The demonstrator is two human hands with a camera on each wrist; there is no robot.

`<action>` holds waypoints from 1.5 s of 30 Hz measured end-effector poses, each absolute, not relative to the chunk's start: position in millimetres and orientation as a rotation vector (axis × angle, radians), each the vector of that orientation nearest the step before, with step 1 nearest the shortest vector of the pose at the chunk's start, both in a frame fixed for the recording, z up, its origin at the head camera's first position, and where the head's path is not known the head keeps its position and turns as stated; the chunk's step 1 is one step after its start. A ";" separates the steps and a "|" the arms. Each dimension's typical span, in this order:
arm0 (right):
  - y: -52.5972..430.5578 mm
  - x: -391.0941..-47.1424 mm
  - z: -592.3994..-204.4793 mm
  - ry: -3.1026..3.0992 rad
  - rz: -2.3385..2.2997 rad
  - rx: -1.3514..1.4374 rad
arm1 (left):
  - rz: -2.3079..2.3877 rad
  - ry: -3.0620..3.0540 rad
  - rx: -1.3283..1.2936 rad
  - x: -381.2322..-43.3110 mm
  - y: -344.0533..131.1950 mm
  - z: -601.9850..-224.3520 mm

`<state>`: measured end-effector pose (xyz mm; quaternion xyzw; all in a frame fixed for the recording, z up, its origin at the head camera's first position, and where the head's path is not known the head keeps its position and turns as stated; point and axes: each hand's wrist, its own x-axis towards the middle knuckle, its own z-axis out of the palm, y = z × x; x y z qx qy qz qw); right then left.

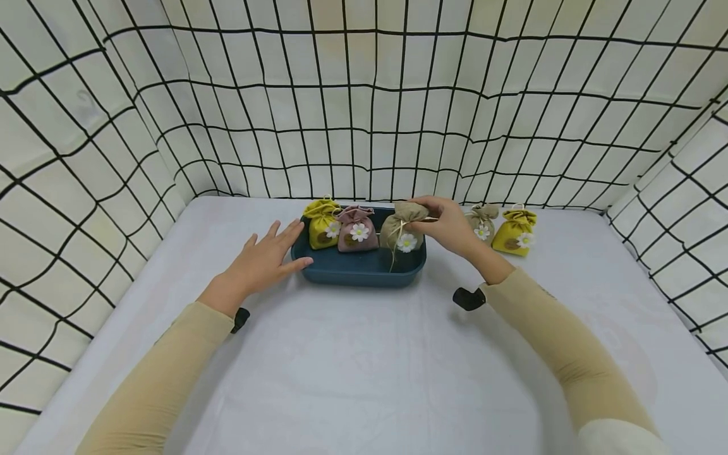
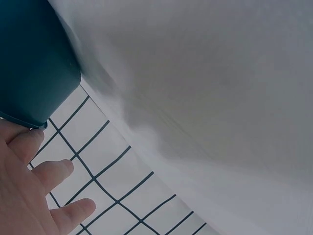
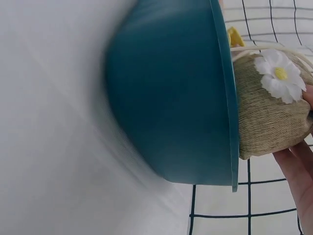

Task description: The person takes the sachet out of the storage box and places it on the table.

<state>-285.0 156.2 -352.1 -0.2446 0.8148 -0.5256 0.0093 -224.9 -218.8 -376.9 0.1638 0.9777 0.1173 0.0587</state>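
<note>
A beige drawstring pouch with a white flower is gripped by my right hand at the right end of a dark blue tray. In the right wrist view the beige pouch overlaps the tray's rim, with fingers around its side. A yellow pouch and a pink pouch sit side by side in the tray's left and middle. My left hand rests at the tray's left edge, fingers spread; in the left wrist view its fingertips touch the tray rim.
Right of the tray, another beige pouch and a yellow pouch stand on the white table. A black wire grid over white sheeting encloses the back and both sides.
</note>
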 end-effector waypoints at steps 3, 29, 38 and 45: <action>158.2 -277.8 -350.3 2.542 -1.669 -0.755 | 0.359 2.963 0.497 -225.6 -218.8 -377.1; 173.2 -252.7 -347.4 2.599 -1.754 -0.886 | 0.372 2.960 0.503 -225.3 -218.0 -377.6; 192.5 -253.4 -336.5 2.581 -1.864 -0.810 | 0.385 2.951 0.495 -225.5 -218.1 -377.0; 209.8 -251.7 -332.6 2.643 -1.879 -0.765 | 0.378 2.951 0.499 -225.8 -218.4 -376.7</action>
